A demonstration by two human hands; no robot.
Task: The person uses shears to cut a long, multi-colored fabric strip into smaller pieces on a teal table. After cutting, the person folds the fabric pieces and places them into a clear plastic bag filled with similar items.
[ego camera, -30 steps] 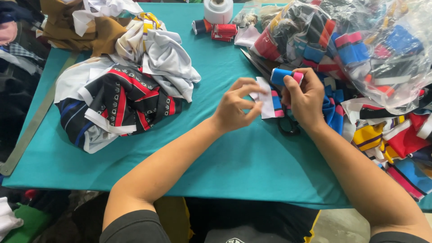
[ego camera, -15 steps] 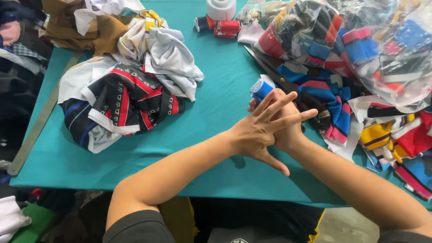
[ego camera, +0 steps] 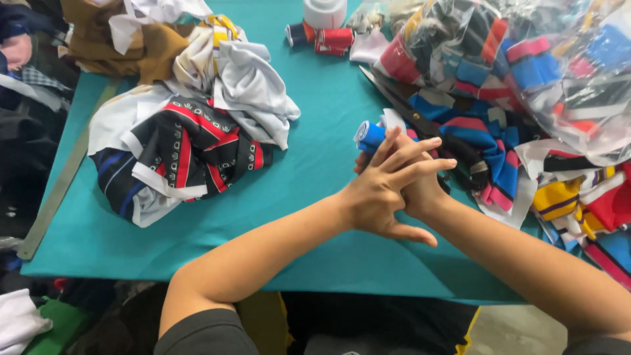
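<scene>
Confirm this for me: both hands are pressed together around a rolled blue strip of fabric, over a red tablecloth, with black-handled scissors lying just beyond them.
One detail is wrong: the tablecloth is teal, not red, as the head view shows. The rest stands: the left hand lies across the right hand, the rolled blue strip of fabric pokes out above the fingers, and the black-handled scissors lie just beyond.

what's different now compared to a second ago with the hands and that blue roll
The left hand has moved across over the right hand, fingers now spread flat instead of pinching. The rolled blue strip now pokes out beyond both hands, and the right one seems to hold it. The cloth heap and the scissors lie as before.
</scene>
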